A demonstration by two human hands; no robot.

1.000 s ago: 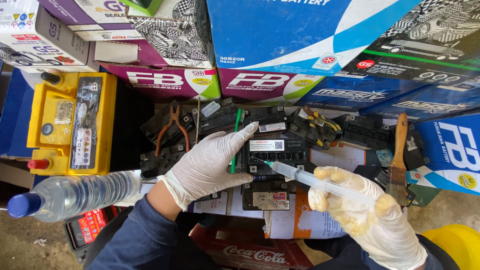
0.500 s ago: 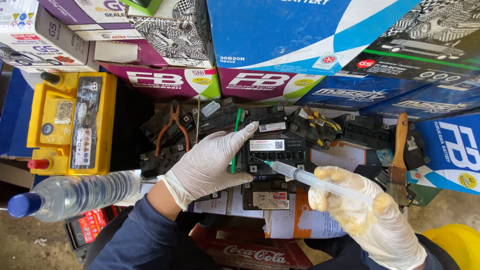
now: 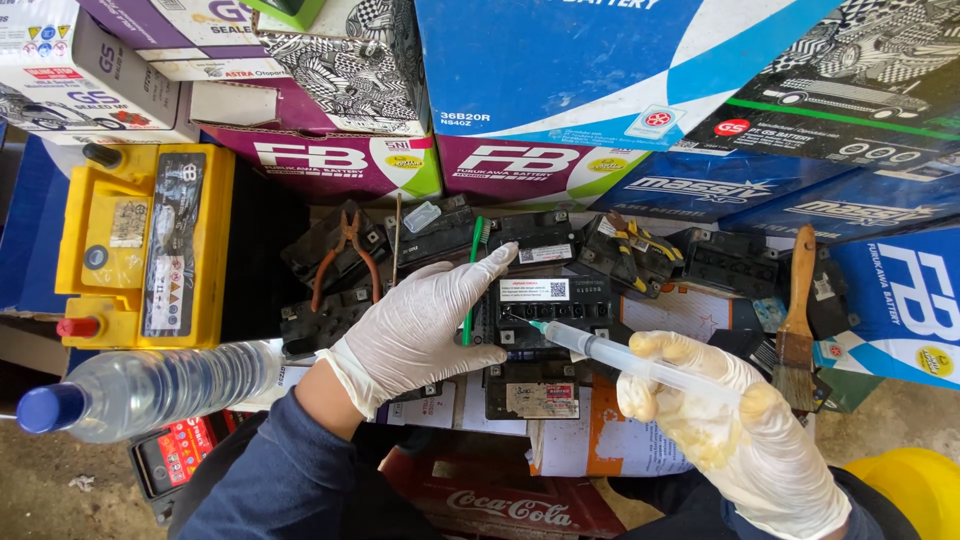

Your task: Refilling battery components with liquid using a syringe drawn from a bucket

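Both my hands wear white gloves. My right hand (image 3: 725, 430) grips a clear plastic syringe (image 3: 610, 355) whose tip touches the top of a small black battery (image 3: 548, 305) with a white label. My left hand (image 3: 420, 325) lies flat against that battery's left side, fingers stretched out toward its far corner. A green toothbrush (image 3: 472, 270) lies under my left fingers.
A yellow battery (image 3: 145, 245) sits at the left, a clear water bottle with a blue cap (image 3: 140, 390) lies below it. Pliers (image 3: 345, 255), several small black batteries, a paintbrush (image 3: 797, 320) and stacked battery boxes (image 3: 560, 70) surround the spot. A yellow helmet (image 3: 915, 490) is at bottom right.
The syringe plunger has gone in slightly under my right thumb. Otherwise both hands stay where they were.
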